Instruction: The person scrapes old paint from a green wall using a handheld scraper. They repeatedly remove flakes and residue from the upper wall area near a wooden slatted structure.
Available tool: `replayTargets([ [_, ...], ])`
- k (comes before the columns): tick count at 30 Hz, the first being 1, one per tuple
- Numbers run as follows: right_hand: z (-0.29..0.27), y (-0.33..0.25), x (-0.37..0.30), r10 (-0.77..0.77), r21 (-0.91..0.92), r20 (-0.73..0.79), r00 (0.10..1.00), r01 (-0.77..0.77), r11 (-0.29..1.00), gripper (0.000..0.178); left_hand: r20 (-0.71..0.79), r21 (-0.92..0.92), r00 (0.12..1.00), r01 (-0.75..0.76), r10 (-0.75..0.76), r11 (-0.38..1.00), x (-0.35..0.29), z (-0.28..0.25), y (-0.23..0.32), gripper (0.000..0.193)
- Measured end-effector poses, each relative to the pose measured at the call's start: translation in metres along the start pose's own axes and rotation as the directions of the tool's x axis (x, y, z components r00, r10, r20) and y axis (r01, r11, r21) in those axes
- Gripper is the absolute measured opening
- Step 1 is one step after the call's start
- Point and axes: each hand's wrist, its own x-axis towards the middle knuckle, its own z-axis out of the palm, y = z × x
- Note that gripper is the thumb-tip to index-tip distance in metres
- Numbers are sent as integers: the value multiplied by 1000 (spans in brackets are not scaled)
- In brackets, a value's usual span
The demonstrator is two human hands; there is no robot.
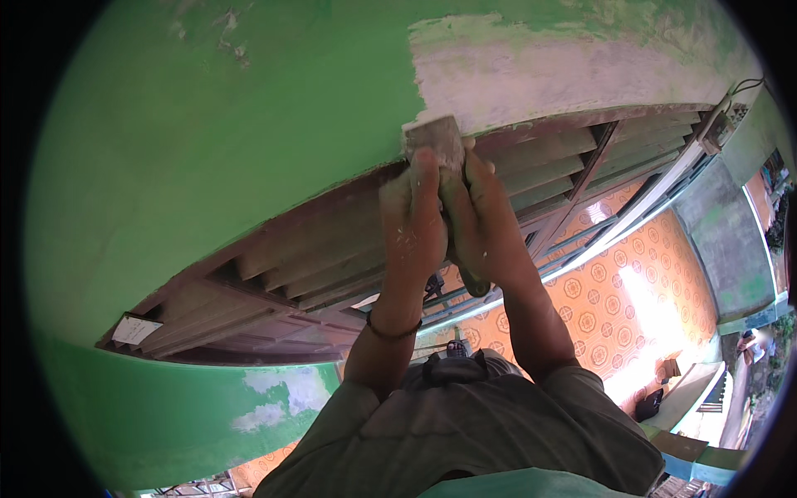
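Observation:
Both arms reach up to a green painted wall (274,116) above a wooden louvred frame. A wide flat scraper (436,137), its blade dusted pale, rests against the wall at the frame's upper edge. Its handle end sticks out below my palms. My right hand (481,220) is wrapped round the handle. My left hand (413,216) presses beside it, with a finger stretched up onto the blade. White flecks dot both hands. Just above the blade, the green paint meets a bare whitish patch (506,79) with a ragged edge.
Brown louvre slats (332,249) run under the wall. A white label (135,329) sits at the frame's left end. Far below lies an orange patterned tile floor (598,307). Cables (743,87) hang at the upper right. Another person (751,349) is outside at the far right.

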Motion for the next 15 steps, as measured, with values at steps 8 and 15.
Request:
replayTargets([
  [8,4,0,-2,127,95,14,992,-128,987,25,-7,95,998,66,-66,993,-2,-2,1,55],
  [15,10,4,-9,164,19,-5,987,-163,986,27,-4,131,997,82,-82,988,-9,-7,-1,55],
])
